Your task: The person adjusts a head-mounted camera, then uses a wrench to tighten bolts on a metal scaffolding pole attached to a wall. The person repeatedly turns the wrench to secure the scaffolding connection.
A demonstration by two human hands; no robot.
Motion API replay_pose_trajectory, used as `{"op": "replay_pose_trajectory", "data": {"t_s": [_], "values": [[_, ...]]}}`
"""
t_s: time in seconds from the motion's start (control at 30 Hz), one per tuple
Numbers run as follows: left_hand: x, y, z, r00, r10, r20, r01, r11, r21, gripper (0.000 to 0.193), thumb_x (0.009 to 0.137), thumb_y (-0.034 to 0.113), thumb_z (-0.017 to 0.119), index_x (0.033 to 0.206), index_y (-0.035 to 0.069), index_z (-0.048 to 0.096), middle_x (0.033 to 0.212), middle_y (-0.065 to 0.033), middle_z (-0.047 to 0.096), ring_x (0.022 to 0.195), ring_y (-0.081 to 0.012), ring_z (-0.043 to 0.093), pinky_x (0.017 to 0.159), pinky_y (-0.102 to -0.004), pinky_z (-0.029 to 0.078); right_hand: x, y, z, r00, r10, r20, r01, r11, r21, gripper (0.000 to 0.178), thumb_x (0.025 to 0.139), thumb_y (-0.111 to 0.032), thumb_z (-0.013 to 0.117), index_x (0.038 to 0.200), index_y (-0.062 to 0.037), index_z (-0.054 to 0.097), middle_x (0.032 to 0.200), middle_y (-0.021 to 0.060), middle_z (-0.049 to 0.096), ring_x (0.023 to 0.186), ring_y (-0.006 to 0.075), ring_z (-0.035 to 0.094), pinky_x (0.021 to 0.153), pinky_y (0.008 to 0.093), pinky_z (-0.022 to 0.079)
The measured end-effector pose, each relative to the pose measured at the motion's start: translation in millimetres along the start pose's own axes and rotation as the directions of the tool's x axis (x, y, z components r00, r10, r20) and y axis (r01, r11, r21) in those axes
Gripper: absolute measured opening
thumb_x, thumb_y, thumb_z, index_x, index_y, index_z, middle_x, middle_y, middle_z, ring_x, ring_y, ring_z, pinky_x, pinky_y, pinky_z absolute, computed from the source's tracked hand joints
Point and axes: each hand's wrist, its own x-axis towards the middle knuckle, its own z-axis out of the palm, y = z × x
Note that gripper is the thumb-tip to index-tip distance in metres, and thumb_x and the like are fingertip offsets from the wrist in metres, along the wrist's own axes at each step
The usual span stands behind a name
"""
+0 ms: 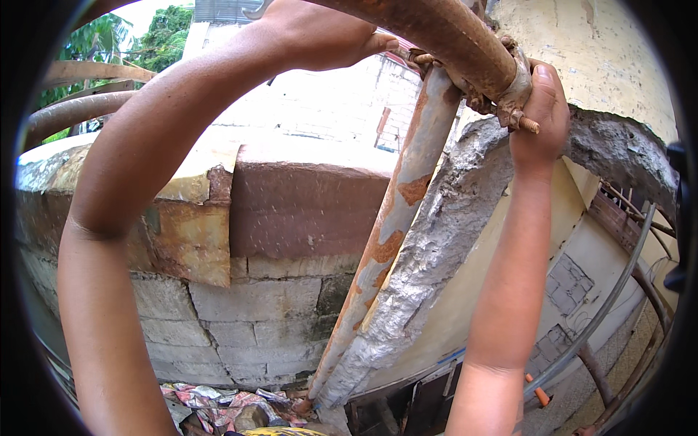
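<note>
Bright daylight falls all around me. A low wall of gray blocks point(254, 312) runs across, with a brown sheet point(309, 207) over its upper part. A white wall point(327, 102) and green trees point(163, 40) stand behind it. The pale yellow wall point(603, 51) on the right has a rough, broken edge point(622, 149). Torn scraps point(207, 400) lie below the gray blocks.

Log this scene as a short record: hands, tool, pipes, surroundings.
Left hand: near the clamp, partly out of frame; grip unclear
Right hand: around the clamp's right side
Tool: grey wrench end by left wrist
Clamp: rusty, bolt protruding
Pipes: rusty top pipe, patchy leaning pipe
Surroundings: block wall, broken concrete
</note>
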Motion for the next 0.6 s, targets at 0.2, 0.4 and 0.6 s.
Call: {"op": "replay_pose_trajectory", "data": {"t_s": [0.2, 0.4, 0.6], "values": [[-19, 11, 21, 0.994, -0.079, -0.078, 0.083, 0.996, 0.04, 0.069, 0.104, 0.066, 0.036, 0.082, 0.015, 0.078, 0.061, -0.0052, 0.066, 0.053, -0.0174, 0.066, 0.05, -0.0339, 0.054, 0, 2, -2, 1.0, -0.015, -0.023, 0.014, 0.999, -0.046, 0.041, 0.107, -0.034, 0.042, 0.101, -0.0018, 0.066, 0.079, 0.0071, 0.064, 0.073, 0.0159, 0.057, 0.071, 0.0316, 0.048], [-21, 8, 27, 0.993, -0.09, -0.073, 0.091, 0.996, 0.01, 0.069, 0.104, 0.066, 0.036, 0.082, 0.016, 0.077, 0.061, -0.005, 0.066, 0.053, -0.0169, 0.066, 0.049, -0.0338, 0.053, -1, -5, -3, 1.0, 0.009, -0.002, -0.009, 0.998, -0.067, 0.044, 0.106, -0.038, 0.041, 0.101, -0.0013, 0.065, 0.078, 0.0074, 0.063, 0.073, 0.0158, 0.056, 0.07, 0.0319, 0.048], [-26, 20, 16, 0.975, -0.214, 0.064, 0.217, 0.975, -0.048, 0.069, 0.104, 0.066, 0.036, 0.08, 0.015, 0.075, 0.064, -0.0066, 0.068, 0.057, -0.0199, 0.069, 0.053, -0.0365, 0.056, 0, -6, -3, 1.0, 0.009, -0.014, -0.01, 0.995, -0.096, 0.043, 0.106, -0.038, 0.042, 0.102, -0.0009, 0.065, 0.078, 0.0069, 0.062, 0.074, 0.0146, 0.055, 0.07, 0.031, 0.047]]}}
